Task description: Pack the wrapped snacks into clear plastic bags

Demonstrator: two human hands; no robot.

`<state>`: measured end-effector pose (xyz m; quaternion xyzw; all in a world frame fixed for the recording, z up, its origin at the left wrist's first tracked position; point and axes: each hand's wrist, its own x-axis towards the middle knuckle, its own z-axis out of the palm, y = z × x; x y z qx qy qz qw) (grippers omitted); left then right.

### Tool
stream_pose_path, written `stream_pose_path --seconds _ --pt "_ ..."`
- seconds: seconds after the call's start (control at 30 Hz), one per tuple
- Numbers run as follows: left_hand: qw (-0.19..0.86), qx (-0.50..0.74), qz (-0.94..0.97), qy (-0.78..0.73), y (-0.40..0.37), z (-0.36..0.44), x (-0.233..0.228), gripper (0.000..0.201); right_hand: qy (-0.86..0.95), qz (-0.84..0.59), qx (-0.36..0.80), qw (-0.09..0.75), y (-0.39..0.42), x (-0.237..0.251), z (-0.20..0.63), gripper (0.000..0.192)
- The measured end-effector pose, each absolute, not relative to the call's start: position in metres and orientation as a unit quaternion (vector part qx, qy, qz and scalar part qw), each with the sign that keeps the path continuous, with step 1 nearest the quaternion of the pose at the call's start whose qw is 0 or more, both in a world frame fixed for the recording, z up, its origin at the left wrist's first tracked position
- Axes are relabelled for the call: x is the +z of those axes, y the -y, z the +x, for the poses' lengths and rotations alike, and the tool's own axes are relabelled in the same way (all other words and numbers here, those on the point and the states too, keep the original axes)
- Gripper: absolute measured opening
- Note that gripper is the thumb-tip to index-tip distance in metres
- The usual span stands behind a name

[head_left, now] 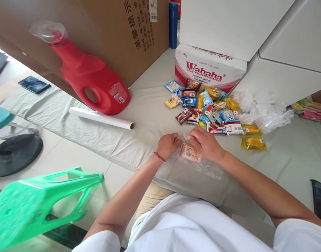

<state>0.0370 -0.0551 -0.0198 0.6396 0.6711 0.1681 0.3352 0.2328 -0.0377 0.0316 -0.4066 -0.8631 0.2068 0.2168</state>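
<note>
Clear plastic bag (199, 164) lies at the near table edge with one wrapped snack (191, 153) inside; the left hand (168, 145) pinches its mouth, and the right hand (206, 143) grips the film over the snack. Bagging seems underway; a further packet from the snack pile (213, 108) likely needs the mouth held wide.

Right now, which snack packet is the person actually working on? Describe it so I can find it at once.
Start at the Wahaha box at the back of the cloth-covered table and come down past the heap of bright snack packets to the left hand and right hand. Between them lies a clear plastic bag holding one pale orange packet. It alone is bagged, apart from the heap.
</note>
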Motion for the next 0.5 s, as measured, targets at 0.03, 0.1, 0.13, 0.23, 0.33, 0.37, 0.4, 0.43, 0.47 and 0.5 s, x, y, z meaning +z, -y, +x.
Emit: stream_pose_path --seconds 0.03,0.1,0.13,0.23,0.33,0.37,0.4,0.43,0.47,0.5 --pt "0.338 0.174 0.637 -0.671 0.056 0.037 -0.02 0.025 0.871 -0.413 0.177 0.198 0.044 0.033 0.232 0.031" --pt "0.345 0.185 0.629 -0.672 0.057 0.036 -0.019 0.022 0.883 -0.425 0.122 0.156 0.055 0.033 0.229 0.03" --pt "0.35 0.19 0.623 -0.673 0.056 0.035 -0.02 0.02 0.889 -0.426 0.1 0.137 0.06 0.032 0.227 0.03" --pt "0.375 0.203 0.601 -0.676 0.052 0.03 -0.022 0.012 0.908 -0.406 0.06 0.084 0.076 0.024 0.218 0.026" --pt "0.409 0.211 0.579 -0.673 0.046 0.024 -0.026 0.006 0.925 -0.375 0.043 0.043 0.09 0.012 0.209 0.015" --pt "0.423 0.213 0.572 -0.67 0.045 0.022 -0.027 0.006 0.929 -0.367 0.038 0.037 0.094 0.008 0.206 0.013" --pt "0.438 0.215 0.564 -0.666 0.043 0.02 -0.028 0.006 0.932 -0.36 0.035 0.035 0.098 0.005 0.205 0.014" --pt "0.455 0.217 0.556 -0.661 0.042 0.019 -0.028 0.008 0.933 -0.356 0.032 0.039 0.101 0.003 0.203 0.017" --pt "0.472 0.218 0.549 -0.655 0.041 0.016 -0.027 0.011 0.933 -0.356 0.029 0.047 0.103 0.001 0.203 0.02" --pt "0.489 0.219 0.542 -0.648 0.04 0.014 -0.026 0.014 0.931 -0.36 0.028 0.056 0.106 -0.001 0.202 0.023"
